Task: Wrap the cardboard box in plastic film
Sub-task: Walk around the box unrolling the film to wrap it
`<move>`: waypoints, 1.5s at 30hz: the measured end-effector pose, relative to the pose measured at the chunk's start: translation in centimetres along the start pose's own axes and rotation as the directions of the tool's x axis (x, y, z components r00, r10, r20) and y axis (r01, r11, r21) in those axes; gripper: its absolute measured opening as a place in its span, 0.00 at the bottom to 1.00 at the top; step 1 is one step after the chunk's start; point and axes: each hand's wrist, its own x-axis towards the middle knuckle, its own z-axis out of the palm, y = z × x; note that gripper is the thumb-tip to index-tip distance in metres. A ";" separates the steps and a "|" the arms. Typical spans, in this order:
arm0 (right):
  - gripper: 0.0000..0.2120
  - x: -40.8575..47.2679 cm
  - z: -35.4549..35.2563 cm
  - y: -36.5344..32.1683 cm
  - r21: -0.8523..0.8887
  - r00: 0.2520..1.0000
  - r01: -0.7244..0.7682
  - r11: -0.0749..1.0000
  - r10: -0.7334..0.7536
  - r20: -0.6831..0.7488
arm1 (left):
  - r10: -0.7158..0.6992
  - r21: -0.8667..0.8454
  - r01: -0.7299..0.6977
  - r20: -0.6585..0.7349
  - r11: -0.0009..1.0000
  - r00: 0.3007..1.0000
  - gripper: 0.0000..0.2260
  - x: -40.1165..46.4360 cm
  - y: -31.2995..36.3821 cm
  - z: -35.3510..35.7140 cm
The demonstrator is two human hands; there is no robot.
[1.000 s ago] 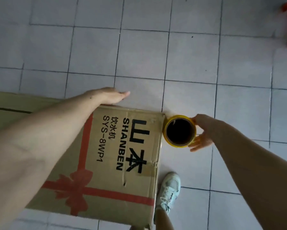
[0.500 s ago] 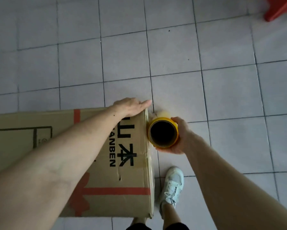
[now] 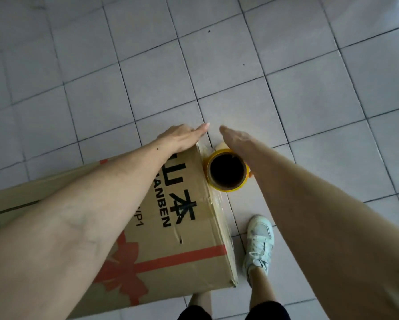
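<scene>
A brown cardboard box [image 3: 184, 229] with black lettering and a red ribbon print stands on the tiled floor. My left hand [image 3: 182, 138] lies flat, fingers together, on the box's far top corner. A roll of plastic film [image 3: 226, 173] with a yellow rim and dark hollow core stands upright against the box's right side, near that corner. My right hand [image 3: 236, 140] wraps around the far side of the roll, fingers pointing away. Clear film [image 3: 219, 204] shows stretched along the box's right edge.
Grey floor tiles [image 3: 263, 65] spread all around. My white sneaker [image 3: 259, 241] stands right of the box, close to its near corner. My other leg [image 3: 200, 301] is partly hidden behind the box's near edge.
The roll has travelled along the box's right side to the far corner. My right hand has shifted from beside the roll to over its far side. The view has swung.
</scene>
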 end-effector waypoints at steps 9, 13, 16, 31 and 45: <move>0.29 -2.0 1.7 8.0 0.337 0.913 -0.404 0.851 0.352 0.205 | 0.042 0.065 -0.035 -0.104 0.997 0.994 0.31 1.1 -0.6 0.6; 0.36 -3.6 3.8 15.1 0.677 0.820 -0.570 0.467 0.381 0.427 | 0.038 0.061 -0.031 -0.117 0.998 0.992 0.30 1.3 -0.7 0.4; 0.32 -4.7 5.1 18.8 0.741 0.762 -0.640 0.206 0.298 0.575 | 0.041 0.064 -0.033 -0.130 0.997 0.991 0.28 1.3 -0.5 0.4; 0.31 -0.8 3.1 9.8 -0.169 0.977 -0.139 0.976 0.163 0.137 | 0.401 0.883 -0.371 0.241 0.286 0.884 0.31 0.2 3.0 2.3; 0.28 -7.9 7.1 28.4 0.790 0.783 -0.597 0.141 0.318 0.535 | 0.087 0.927 -0.358 0.350 0.112 0.933 0.37 -2.1 4.7 4.7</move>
